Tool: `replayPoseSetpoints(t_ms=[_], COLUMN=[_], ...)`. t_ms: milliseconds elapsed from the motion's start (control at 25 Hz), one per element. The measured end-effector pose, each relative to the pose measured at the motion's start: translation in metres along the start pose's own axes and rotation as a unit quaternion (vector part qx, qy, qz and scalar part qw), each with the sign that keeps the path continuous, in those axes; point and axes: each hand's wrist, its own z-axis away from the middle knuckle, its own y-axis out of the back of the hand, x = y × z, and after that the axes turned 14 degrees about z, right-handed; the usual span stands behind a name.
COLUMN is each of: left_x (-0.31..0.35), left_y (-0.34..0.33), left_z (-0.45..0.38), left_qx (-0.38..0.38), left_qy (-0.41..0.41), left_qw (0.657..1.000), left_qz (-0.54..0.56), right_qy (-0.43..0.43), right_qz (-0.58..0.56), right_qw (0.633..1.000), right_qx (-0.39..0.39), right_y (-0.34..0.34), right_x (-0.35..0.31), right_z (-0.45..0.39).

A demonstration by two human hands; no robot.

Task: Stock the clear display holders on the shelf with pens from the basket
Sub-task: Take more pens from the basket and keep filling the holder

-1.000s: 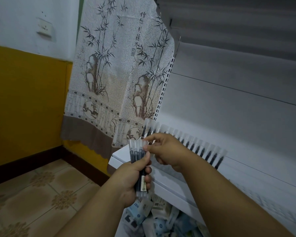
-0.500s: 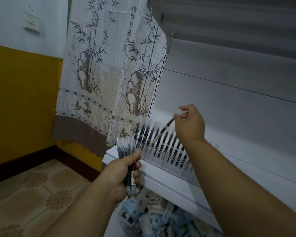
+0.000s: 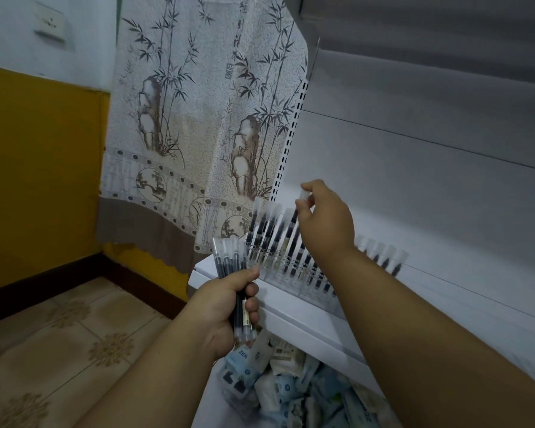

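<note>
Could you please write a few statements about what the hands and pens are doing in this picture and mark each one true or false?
1. The left hand grips a bundle of pens. True.
2. The right hand is empty and rests flat on the shelf. False: it pinches a single pen by its upper end, above the row of pens in the clear holders.
3. The pens in the holders lie flat on the shelf. False: they stand up in a row, leaning.
4. A curtain with a bamboo print hangs to the left of the shelf. True.
5. Small packets lie piled below the shelf edge. True.
</note>
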Motion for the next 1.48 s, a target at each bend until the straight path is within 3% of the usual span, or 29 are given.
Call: replayPoseSetpoints(t_ms=[200,320,400,440,560,800,920,960,1040,1120,1280,1480], left_x=[-0.002,-0.001,-0.002,-0.003,-0.006,-0.013,-0.012,-0.011,-0.010,-0.010,-0.014,-0.016], left_y=[0.001,0.000,-0.002,-0.003,-0.008,-0.015,-0.018,-0.018,-0.017,-0.017,-0.020,-0.020], left_z=[0.002,0.002,0.002,0.002,0.003,0.008,0.009,0.008,0.006,0.003,-0.001,-0.003], left_qx=[0.014,0.012,0.001,-0.006,-0.025,-0.026,-0.025,-0.015,0.014,0.024,-0.004,-0.018], left_qy=[0.003,0.008,0.007,0.007,0.005,-0.001,-0.011,-0.023,-0.050,-0.064,-0.052,-0.055], left_qw=[1.000,1.000,1.000,1.000,1.000,0.999,0.999,0.999,0.999,0.998,0.999,0.998], left_qz=[0.000,0.006,0.005,0.004,-0.007,-0.027,-0.034,-0.031,-0.012,-0.001,-0.011,0.003], right_qy=[-0.013,-0.012,-0.026,-0.043,-0.091,-0.144,-0.184,-0.212,-0.237,-0.196,-0.099,-0.080], right_qz=[0.063,0.100,0.039,-0.027,-0.190,-0.310,-0.313,-0.310,-0.288,-0.227,-0.161,-0.150], right_qw=[0.986,0.991,0.993,0.984,0.907,0.855,0.873,0.892,0.927,0.947,0.979,0.985], right_qx=[-0.157,-0.090,-0.106,-0.173,-0.364,-0.390,-0.324,-0.253,-0.035,0.111,0.073,0.036], right_y=[-0.017,-0.006,0.003,0.004,0.005,0.008,0.018,0.021,0.031,0.039,0.032,0.010], right_x=[0.004,-0.006,-0.014,-0.019,-0.027,-0.021,-0.020,-0.016,-0.001,0.016,0.017,0.014], right_z=[0.003,0.008,0.014,0.019,0.033,0.037,0.033,0.028,0.016,0.003,0.000,0.009])
